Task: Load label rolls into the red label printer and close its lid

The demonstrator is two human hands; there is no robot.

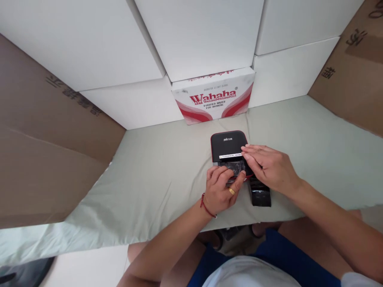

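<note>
A black box-shaped device with a red edge, pale lettering and a white label strip lies on the cloth-covered table. My left hand grips its near edge, fingers curled and thumb against a glossy dark panel. At the right end of the label strip, my right hand holds its fingertips and thumb close together; whatever may be between them is too small to make out. A shiny black flat piece lies on the cloth under and beside the right hand, partly covered by it.
Behind the device stands a white and red Wahaha carton against stacked white boxes. Brown cardboard panels flank the table at left and right. The pale green cloth hangs over the near edge, above my legs.
</note>
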